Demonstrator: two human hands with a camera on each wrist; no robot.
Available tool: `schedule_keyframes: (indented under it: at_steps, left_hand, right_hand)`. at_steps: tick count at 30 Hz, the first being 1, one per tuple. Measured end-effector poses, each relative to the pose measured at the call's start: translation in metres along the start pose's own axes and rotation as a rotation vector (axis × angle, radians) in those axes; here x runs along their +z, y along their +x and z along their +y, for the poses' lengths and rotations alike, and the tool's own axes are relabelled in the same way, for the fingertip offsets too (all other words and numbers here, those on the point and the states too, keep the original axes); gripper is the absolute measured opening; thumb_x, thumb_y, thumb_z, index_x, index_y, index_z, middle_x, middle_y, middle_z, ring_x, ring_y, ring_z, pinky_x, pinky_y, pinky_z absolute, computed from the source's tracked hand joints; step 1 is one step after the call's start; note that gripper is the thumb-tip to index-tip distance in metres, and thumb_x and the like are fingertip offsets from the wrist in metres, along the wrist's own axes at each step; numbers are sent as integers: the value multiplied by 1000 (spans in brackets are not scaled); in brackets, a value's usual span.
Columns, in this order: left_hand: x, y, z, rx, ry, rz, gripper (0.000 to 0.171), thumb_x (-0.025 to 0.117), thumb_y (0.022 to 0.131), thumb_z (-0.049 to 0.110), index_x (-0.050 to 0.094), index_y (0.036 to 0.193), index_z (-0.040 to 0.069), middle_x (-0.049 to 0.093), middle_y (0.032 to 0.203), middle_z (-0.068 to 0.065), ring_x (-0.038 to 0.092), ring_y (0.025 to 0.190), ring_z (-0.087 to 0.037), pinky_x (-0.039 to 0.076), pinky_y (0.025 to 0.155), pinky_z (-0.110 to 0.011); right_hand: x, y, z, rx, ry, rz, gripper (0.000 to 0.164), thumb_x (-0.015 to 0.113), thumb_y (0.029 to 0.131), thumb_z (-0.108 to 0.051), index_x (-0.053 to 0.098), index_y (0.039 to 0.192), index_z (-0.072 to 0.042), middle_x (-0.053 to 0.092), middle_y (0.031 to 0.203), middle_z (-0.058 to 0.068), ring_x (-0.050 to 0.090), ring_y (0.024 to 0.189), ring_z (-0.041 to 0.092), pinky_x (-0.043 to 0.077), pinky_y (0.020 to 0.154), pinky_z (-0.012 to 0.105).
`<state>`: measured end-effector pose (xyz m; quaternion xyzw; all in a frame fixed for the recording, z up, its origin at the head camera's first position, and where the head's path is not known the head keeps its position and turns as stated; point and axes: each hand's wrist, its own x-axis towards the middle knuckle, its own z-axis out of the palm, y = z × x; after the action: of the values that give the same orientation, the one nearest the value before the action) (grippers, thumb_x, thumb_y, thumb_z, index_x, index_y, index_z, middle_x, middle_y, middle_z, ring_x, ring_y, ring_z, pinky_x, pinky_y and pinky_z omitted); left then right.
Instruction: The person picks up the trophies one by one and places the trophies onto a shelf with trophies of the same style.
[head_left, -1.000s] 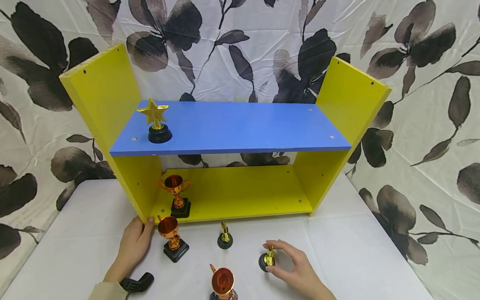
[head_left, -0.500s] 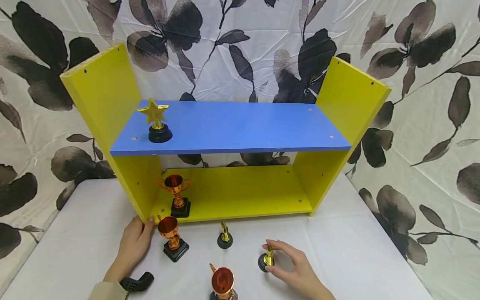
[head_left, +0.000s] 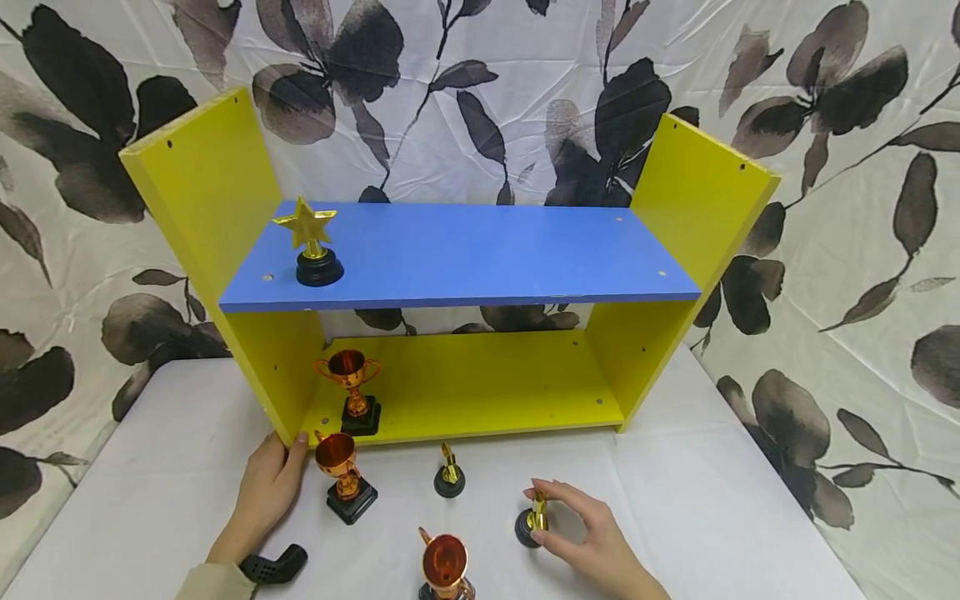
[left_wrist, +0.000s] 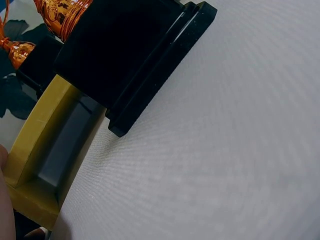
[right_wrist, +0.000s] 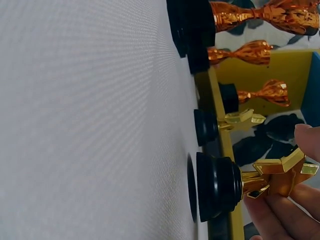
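Note:
My right hand (head_left: 592, 533) pinches a small gold star trophy (head_left: 538, 510) between thumb and fingers. In the right wrist view this star trophy (right_wrist: 280, 175) has its round black base (right_wrist: 217, 187) just off the white tabletop, a shadow beside it. My left hand (head_left: 270, 483) grips the lower left front corner of a yellow and blue shelf (head_left: 465, 300). Beside it stands a copper cup trophy (head_left: 341, 467), whose square black base (left_wrist: 125, 50) fills the upper left wrist view. Another gold star trophy (head_left: 450, 475) stands between my hands.
A gold star trophy (head_left: 311, 242) stands at the left of the blue upper board. Below it, a copper cup trophy (head_left: 352, 387) stands on the yellow bottom board. Another copper cup (head_left: 446, 567) is at the near edge of view. Floral cloth (head_left: 480, 108) hangs behind.

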<state>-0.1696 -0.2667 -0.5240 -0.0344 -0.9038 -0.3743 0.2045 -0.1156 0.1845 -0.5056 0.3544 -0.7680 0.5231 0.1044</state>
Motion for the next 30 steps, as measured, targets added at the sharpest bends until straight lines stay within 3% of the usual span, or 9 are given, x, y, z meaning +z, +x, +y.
schedule_keyframes:
  at_steps: [14,30]
  left_hand:
    - [1,0,1,7,-5,4,36,45,106,18,50,129,-9,60,116,-26,56,108,-42,42,92,-60]
    - [0,0,2,1,0,-5,38,44,106,19,49,129,-10,59,118,-28,56,109,-44,41,93,-62]
  right_hand:
    - [-1,3,-6,-4,15,-2,59,78,84,-2,54,138,-5,69,118,13,64,112,23,36,109,25]
    - [-6,4,-9,15,-15,14,60,78,84,-2,53,139,-6,69,119,11,63,111,22,40,105,25]
